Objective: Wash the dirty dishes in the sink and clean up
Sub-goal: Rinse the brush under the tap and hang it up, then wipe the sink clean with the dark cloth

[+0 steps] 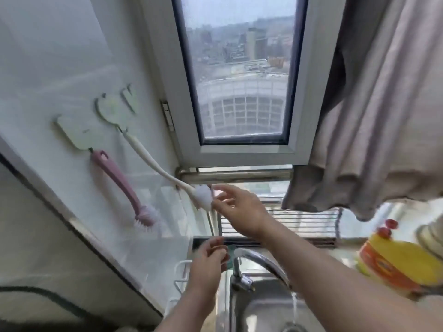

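Right hand [239,212] loosely spread, fingertips at white brush [203,196] head by window ledge; left hand [208,262] loosely curled, holding nothing, beside tap [259,259].

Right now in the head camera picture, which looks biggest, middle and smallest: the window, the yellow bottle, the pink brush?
1. The window looks biggest by far.
2. The yellow bottle, though it is cut off by the picture's edge and sits nearer the camera.
3. The pink brush looks smallest, a thin thing hanging on the wall.

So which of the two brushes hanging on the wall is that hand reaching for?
The white brush: its head sits at the right hand's fingertips. The pink brush hangs further left, untouched.
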`<control>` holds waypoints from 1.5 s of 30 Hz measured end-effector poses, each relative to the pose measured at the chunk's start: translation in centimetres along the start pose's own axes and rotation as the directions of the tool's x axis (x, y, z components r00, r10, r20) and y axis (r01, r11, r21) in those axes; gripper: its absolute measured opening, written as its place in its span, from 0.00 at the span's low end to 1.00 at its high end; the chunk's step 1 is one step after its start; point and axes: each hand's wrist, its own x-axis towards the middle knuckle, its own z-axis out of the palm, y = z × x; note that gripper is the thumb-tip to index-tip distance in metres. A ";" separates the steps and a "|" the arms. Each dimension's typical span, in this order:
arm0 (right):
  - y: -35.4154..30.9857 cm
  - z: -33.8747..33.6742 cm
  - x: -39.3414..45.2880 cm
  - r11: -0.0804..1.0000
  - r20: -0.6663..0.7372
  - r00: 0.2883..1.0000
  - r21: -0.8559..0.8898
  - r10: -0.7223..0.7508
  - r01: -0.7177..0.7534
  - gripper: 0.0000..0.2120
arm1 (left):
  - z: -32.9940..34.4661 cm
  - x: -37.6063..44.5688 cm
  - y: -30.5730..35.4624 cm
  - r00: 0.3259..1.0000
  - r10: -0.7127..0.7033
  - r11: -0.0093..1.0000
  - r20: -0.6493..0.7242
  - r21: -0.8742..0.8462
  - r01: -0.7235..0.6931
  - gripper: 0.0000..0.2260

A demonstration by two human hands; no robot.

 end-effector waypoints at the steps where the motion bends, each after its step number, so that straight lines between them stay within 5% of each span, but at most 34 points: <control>1: 2.5 -0.8 -1.5 0.999 -0.036 0.999 0.004 0.036 -0.036 0.11 | 1.0 -0.3 -1.1 0.998 -0.026 0.999 0.056 0.030 0.024 0.11; 4: 11.6 -4.4 -8.2 0.953 -0.144 0.942 0.059 0.304 -0.298 0.05 | 4.4 -1.8 -4.1 0.969 -0.095 0.988 0.228 0.137 0.065 0.08; 7: 19.8 -9.2 -16.0 0.853 -0.341 0.795 0.046 0.502 -0.520 0.08 | 7.6 -3.1 -6.3 0.985 0.007 0.954 0.172 0.296 -0.058 0.09; 12: 26.5 -16.8 -22.8 0.737 -0.646 0.590 -0.063 0.484 -0.673 0.14 | 11.1 -5.5 -11.2 0.970 0.227 0.838 0.085 0.491 -0.239 0.24; 15: 29.4 -20.5 -22.0 0.656 -0.687 0.628 -0.288 0.366 -0.698 0.20 | 12.5 -6.9 -15.0 0.958 0.116 0.764 0.264 0.593 -0.255 0.25; 18: 31.8 -22.1 -19.9 0.555 -0.576 0.678 -0.411 0.457 -0.723 0.29 | 15.4 -7.7 -17.3 0.938 -0.038 0.822 0.346 0.544 -0.167 0.19; 22: 33.9 -22.5 -18.0 0.575 -0.425 0.660 -0.326 0.620 -0.751 0.24 | 20.8 -7.2 -16.8 0.852 -0.258 0.859 0.456 0.512 -0.014 0.14; 29: 32.3 -22.8 -18.1 0.731 -0.363 0.683 -0.010 0.633 -0.682 0.27 | 28.3 -4.2 -13.4 0.868 -0.099 0.888 0.486 0.438 -0.144 0.23; 33: 29.0 -25.5 -20.7 0.786 -0.210 0.757 0.137 0.618 -0.603 0.22 | 30.0 -1.6 -11.6 0.839 -0.038 0.864 0.543 0.440 -0.246 0.43; 38: 24.4 -29.1 -25.5 0.809 -0.166 0.796 0.226 0.582 -0.543 0.19 | 29.9 -2.2 -9.5 0.668 -0.102 0.894 0.737 0.363 -0.264 0.40; 45: 19.4 -28.6 -35.9 0.813 -0.471 0.678 0.175 0.564 -0.555 0.30 | 32.5 -8.7 -10.0 0.404 -0.155 0.957 0.902 0.238 -0.165 0.28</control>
